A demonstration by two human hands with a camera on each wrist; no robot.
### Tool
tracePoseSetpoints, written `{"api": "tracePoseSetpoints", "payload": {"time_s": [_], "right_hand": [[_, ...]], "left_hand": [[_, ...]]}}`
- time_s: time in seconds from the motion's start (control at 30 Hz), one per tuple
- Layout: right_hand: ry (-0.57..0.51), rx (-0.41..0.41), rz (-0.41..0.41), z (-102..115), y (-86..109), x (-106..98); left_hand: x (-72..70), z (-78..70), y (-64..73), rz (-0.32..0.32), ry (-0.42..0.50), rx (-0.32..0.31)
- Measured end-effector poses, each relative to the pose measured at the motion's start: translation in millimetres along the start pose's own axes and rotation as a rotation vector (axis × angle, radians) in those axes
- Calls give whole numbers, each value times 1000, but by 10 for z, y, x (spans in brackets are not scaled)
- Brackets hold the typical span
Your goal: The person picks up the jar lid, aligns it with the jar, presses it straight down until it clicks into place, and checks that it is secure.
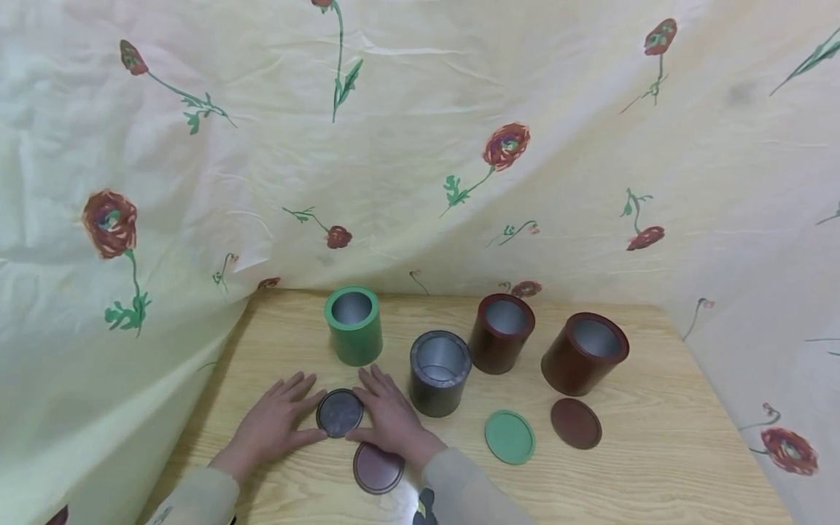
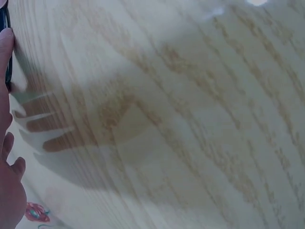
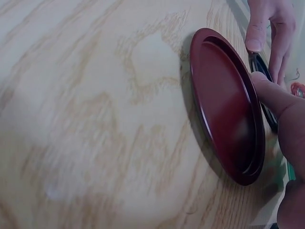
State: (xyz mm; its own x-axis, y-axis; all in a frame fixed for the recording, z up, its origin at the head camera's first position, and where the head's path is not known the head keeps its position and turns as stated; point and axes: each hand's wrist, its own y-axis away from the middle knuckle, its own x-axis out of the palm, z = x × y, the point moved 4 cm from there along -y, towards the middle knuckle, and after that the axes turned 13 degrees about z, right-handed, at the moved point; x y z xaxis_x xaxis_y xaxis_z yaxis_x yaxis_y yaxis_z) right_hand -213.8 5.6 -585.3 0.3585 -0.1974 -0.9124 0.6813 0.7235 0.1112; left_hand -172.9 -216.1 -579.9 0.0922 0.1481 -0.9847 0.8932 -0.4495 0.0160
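Note:
A round dark grey lid (image 1: 340,413) lies between both hands, low over the wooden table. My left hand (image 1: 281,417) is at its left edge, thumb and index fingertip at the rim and the other fingers extended. My right hand (image 1: 391,414) mirrors it on the right edge, fingers straight and thumb at the near side. In the right wrist view both thumbs meet the rim of the dark lid (image 3: 259,64). Just nearer lies a dark red lid (image 1: 378,469), partly under my right wrist in the head view. The left wrist view catches only a sliver of the dark lid.
Behind the hands stand a green canister (image 1: 355,339), a dark grey canister (image 1: 436,390) and two brown-red canisters (image 1: 495,350) (image 1: 577,364), all uncovered. A green lid (image 1: 510,437) and another brown-red lid (image 1: 576,423) lie to the right. Flowered cloth (image 1: 407,168) hangs around the table.

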Motion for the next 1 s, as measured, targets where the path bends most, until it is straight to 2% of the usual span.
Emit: {"api": "tracePoseSetpoints", "payload": {"time_s": [0.3,0.43,0.77,1.0], "right_hand": [[-86,-3,23,-2,-28,32],[-99,-18,14,-5,-37,43],[-118,-72,-20,24,-45,-2],[-71,-126,-97,118,-62,-115]], "left_hand": [[84,22,77,-37,-2,1],[73,15,104,-67,-18,0],[-6,11,157,-171,-87,40],[-164,36,202,-264,-154,75]]}}
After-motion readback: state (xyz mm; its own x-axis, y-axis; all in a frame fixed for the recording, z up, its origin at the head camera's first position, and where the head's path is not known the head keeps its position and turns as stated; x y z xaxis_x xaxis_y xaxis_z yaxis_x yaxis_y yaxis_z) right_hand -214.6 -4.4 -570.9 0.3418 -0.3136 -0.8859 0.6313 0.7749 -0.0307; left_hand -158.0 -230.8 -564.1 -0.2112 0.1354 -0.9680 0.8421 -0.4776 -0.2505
